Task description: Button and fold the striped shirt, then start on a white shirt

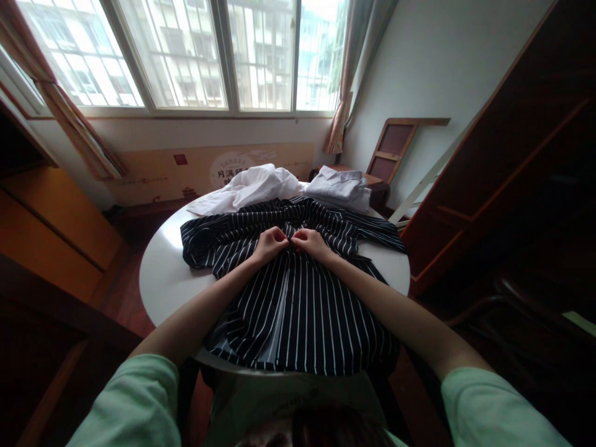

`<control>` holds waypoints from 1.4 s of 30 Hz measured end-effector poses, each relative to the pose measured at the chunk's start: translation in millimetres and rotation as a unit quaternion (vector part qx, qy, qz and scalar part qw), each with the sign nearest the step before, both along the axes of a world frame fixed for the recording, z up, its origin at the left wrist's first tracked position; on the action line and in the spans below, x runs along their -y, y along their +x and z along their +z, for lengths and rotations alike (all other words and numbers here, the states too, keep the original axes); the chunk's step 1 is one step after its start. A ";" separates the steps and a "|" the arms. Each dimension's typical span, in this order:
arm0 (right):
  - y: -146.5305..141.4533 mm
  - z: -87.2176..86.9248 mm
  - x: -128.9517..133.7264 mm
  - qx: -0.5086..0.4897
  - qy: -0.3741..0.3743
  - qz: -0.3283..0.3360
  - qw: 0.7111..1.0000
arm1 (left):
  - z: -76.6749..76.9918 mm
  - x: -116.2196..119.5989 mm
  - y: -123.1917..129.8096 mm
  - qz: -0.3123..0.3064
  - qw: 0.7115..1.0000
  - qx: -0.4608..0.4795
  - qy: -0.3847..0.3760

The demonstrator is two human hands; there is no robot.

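A black shirt with white stripes lies spread over a round white table, its hem toward me and its sleeves out to both sides. My left hand pinches the front edge of the shirt near the upper middle. Close beside it, my right hand pinches the opposite edge, fingertips nearly meeting the left ones. Below the hands the front panels lie nearly together, with a strip of lighter inner cloth showing at the lower left. Any button between the fingers is too small to make out.
Behind the shirt lie a rumpled white garment and a folded light grey shirt. A long printed board leans under the window. A wooden chair stands at the back right, and a dark wooden door panel rises on the right.
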State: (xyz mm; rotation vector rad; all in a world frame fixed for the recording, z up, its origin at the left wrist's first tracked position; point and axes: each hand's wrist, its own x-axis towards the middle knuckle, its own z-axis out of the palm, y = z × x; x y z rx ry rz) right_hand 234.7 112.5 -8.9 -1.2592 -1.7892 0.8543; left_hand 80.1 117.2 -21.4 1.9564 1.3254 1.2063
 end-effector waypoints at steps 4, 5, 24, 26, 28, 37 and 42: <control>0.8 -1.0 -0.5 0.003 0.003 -0.001 1.000 | 2.4 3.6 1.6 -0.008 1.000 0.001 0.005; 1.2 -1.5 -0.8 0.004 0.005 0.000 1.000 | 2.2 3.7 1.8 -0.012 1.000 0.003 0.006; 2.9 -3.8 -8.2 0.052 0.028 -0.021 0.998 | 1.1 -0.1 1.8 0.004 1.000 -0.013 0.013; 3.0 -3.3 -8.1 0.045 0.024 -0.019 0.999 | 2.1 0.5 1.5 0.012 1.000 -0.021 0.006; 3.1 -3.4 -8.4 0.038 0.015 -0.015 0.999 | 3.0 1.1 1.4 0.016 1.000 -0.027 0.000; 3.9 -6.9 -13.5 0.025 -0.003 0.004 1.000 | -7.7 -8.8 -0.9 -0.012 1.000 -0.013 0.012; 4.2 -5.6 -13.2 0.042 -0.008 0.010 0.999 | -12.5 -14.1 -2.5 -0.035 0.999 0.009 0.011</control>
